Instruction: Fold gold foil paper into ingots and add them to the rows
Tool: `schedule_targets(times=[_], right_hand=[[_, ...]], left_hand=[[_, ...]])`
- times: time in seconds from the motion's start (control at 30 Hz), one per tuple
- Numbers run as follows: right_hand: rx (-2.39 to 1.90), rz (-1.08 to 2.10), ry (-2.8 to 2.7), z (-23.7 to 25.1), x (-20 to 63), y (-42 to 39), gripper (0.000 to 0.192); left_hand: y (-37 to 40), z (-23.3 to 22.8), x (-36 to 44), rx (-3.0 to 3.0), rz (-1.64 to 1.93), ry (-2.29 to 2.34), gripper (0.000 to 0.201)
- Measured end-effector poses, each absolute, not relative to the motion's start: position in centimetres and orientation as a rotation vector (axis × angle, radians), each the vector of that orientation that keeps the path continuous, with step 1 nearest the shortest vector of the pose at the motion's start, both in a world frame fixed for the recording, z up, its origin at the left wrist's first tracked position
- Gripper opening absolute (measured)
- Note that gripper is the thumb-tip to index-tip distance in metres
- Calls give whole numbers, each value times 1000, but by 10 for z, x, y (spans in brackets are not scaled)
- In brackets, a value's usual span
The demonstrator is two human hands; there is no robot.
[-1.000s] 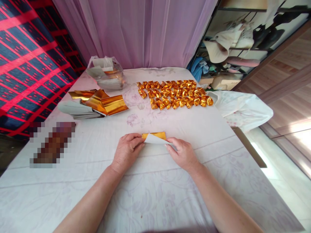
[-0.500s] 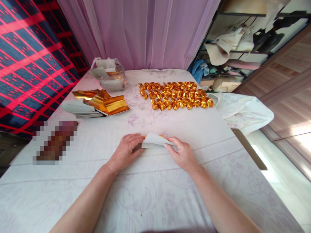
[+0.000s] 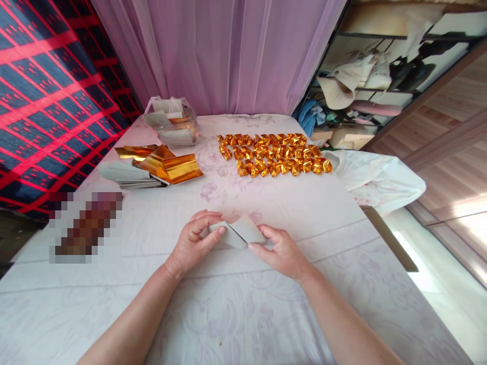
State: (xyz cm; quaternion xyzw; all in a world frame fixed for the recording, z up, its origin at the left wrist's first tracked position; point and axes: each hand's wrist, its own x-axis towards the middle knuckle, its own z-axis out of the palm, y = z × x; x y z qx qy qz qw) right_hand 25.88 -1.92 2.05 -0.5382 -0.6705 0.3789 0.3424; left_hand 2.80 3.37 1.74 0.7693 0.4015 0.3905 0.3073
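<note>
Between my hands is a folded sheet of foil paper [image 3: 244, 229], its pale grey-white back facing up and a dark diagonal gap running across it. My left hand [image 3: 198, 237] pinches its left end, thumb on top and fingers behind. At the right end, my right hand [image 3: 280, 249] grips the paper between thumb and fingers. Farther off, several folded gold foil pieces [image 3: 272, 154] stand in rows. To the left lies a stack of flat gold foil sheets [image 3: 182, 168], some gold side up and others showing the pale back.
A clear plastic bag [image 3: 171, 124] with more paper sits at the back left of the cloth-covered table [image 3: 152, 304]. Beyond it hangs a purple curtain [image 3: 228, 56]. A shelf with a cap [image 3: 338, 91] and a white bag [image 3: 384, 177] are on the right. A blurred patch covers something at left.
The paper's folds have shifted: its right part is now raised at an angle and no gold shows. My left thumb has moved on top of the paper.
</note>
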Motion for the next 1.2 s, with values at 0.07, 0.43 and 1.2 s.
schedule_targets(times=[0.07, 0.43, 1.2], right_hand=[[-1350, 976, -1760, 26, 258, -20, 20], [-1311, 1022, -1762, 61, 260, 12, 20], [-1456, 1123, -1495, 12, 259, 20, 25]], left_hand=[[34, 22, 28, 2066, 1013, 1100, 23], [55, 64, 40, 2493, 677, 939, 13], [68, 32, 57, 2078, 322, 1121, 89]])
